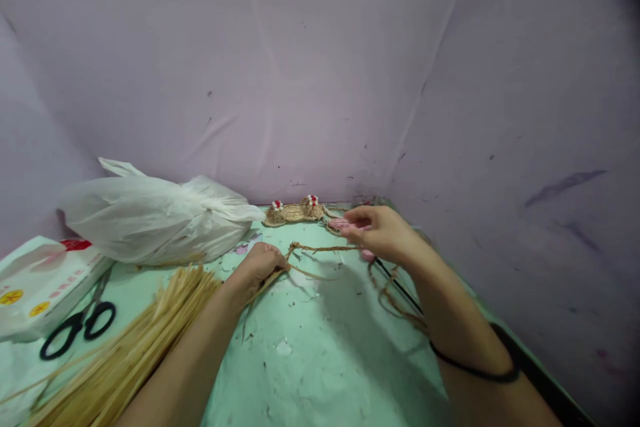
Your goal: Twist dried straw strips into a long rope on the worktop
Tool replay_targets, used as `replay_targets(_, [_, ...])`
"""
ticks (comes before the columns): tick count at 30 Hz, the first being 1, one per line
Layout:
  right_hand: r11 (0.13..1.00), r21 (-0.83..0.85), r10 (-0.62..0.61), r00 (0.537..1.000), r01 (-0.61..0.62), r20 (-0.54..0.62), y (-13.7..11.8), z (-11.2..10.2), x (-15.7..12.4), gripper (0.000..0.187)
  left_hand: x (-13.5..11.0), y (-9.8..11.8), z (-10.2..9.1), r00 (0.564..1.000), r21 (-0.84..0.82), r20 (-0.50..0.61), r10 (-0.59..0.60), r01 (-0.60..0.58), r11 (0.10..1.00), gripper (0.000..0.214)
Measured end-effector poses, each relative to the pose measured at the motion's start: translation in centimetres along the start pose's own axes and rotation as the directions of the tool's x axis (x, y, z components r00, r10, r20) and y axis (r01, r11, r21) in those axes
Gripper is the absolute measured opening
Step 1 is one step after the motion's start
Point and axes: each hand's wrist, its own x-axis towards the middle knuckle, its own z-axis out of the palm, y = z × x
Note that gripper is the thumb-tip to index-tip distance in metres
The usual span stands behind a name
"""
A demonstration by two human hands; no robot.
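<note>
My left hand [263, 263] is closed in a pinch on pale straw strands, where a thin twisted straw cord [325, 249] begins. A loose strand end sticks out to the right of its fingertips. The cord stretches right, passing below my right hand [380, 230]. That hand is raised with curved fingers and a gap between thumb and fingers; nothing is clearly gripped in it. A pink object [340, 223] shows just behind its fingertips, partly hidden. Under the wrist lie a thin black rod [397, 283] and a loop of brown cord [387, 297].
A straw bundle [145, 340] lies beside my left forearm. Black-handled scissors [75, 327], a printed white packet [50, 287] and a knotted white plastic bag [165, 220] are further left. A woven straw piece with red-and-white beads [295, 213] rests against the back wall.
</note>
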Motion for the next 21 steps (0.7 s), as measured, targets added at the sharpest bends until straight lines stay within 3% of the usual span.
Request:
replay_targets(2, [0.987, 0.160, -0.040, 0.960, -0.005, 0.277, -2.2, 2.0, -0.6, 0.018, -0.1, 0.1, -0.1, 1.000, -0.012, 0.008, 0.023, -0.023, 1.000, 0.012])
replay_targets(4, [0.974, 0.193, 0.017, 0.893, -0.116, 0.450, -3.3, 4.4, -0.8, 0.015, -0.1, 0.2, -0.2, 0.999, -0.011, 0.031, 0.039, -0.038, 0.999, 0.010])
replay_targets(6, [0.981, 0.075, 0.127, 0.882, -0.180, 0.455, -3.4, 6.7, -0.7, 0.012, -0.1, 0.3, -0.3, 0.997, -0.007, 0.064, 0.046, -0.046, 0.999, 0.010])
replay_targets(8, [0.983, 0.043, 0.144, 0.898, -0.177, 0.416, -2.9, 8.6, -0.5, 0.011, 0.1, 0.3, -0.4, 0.996, 0.002, 0.072, 0.060, -0.060, 0.998, 0.011])
replay_targets(12, [0.871, 0.239, 0.233, 0.789, -0.429, 0.568, -2.2, 11.3, -0.5, 0.012, 0.5, -0.1, -0.5, 0.990, -0.029, 0.099, 0.101, -0.098, 0.995, 0.012])
replay_targets(14, [0.849, 0.258, 0.253, 0.784, -0.461, 0.567, -2.0, 12.0, -0.5, 0.012, 0.4, -0.2, -0.5, 0.989, -0.094, 0.137, 0.061, -0.048, 0.994, 0.009])
replay_targets(16, [0.860, 0.265, 0.253, 0.815, -0.437, 0.522, -1.7, 12.2, -0.4, 0.012, 0.2, -0.2, -0.3, 0.990, -0.120, 0.142, 0.000, 0.018, 0.993, 0.009])
replay_targets(18, [0.842, 0.313, 0.246, 0.828, -0.440, 0.503, -1.2, 12.1, -0.3, 0.012, 0.0, -0.1, -0.1, 0.992, -0.077, 0.120, -0.028, 0.037, 0.996, 0.010])
replay_targets(21, [0.790, 0.385, 0.229, 0.811, -0.478, 0.538, -0.7, 11.8, -0.3, 0.016, -0.2, 0.3, 0.1, 0.995, 0.033, 0.097, -0.017, 0.014, 0.999, 0.012])
